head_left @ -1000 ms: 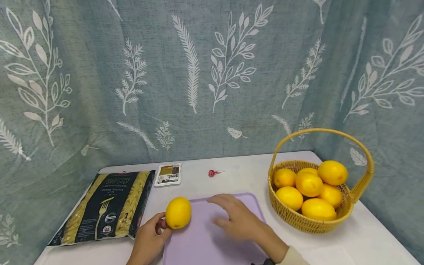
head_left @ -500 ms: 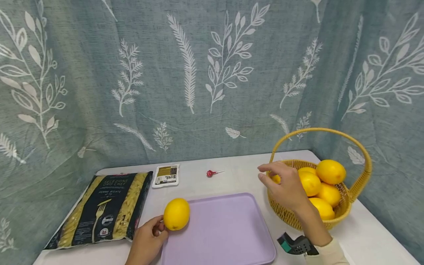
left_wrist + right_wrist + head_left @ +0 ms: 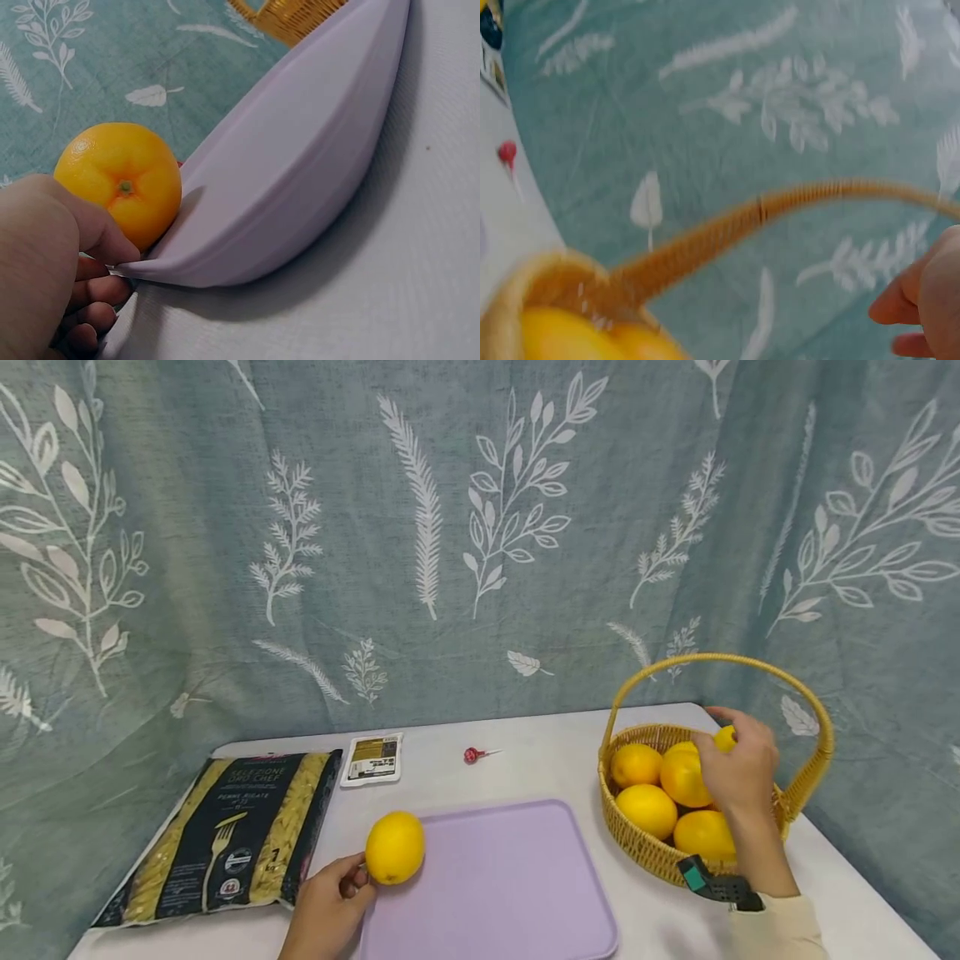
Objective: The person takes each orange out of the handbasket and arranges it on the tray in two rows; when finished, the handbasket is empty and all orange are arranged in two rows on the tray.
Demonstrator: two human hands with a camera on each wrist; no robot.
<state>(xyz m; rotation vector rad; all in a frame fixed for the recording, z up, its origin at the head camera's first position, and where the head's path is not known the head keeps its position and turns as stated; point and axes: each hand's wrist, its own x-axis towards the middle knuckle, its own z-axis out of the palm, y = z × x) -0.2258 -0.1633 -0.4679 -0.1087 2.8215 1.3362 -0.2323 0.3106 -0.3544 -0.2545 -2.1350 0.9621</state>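
My left hand is at the near-left edge of a lilac tray. In the left wrist view its thumb lies on top of the rim and the curled fingers are beneath, pinching the tray. Beside the thumb, a yellow-orange lemon sits on the tray's left edge. My right hand reaches over a wicker basket, thumb and fingers apart above the rear-right lemon, which they partly hide. Whether they touch it cannot be told. Several other lemons fill the basket.
The basket's tall arched handle rises around the right hand. A black pasta bag lies on the left. A flat white packet and a red lollipop lie behind the tray. A green patterned curtain hangs at the back.
My right hand has moved from above the tray, rightward across the basket's front, to its rear-right lemon. The left hand and the lemon beside it stay in place.
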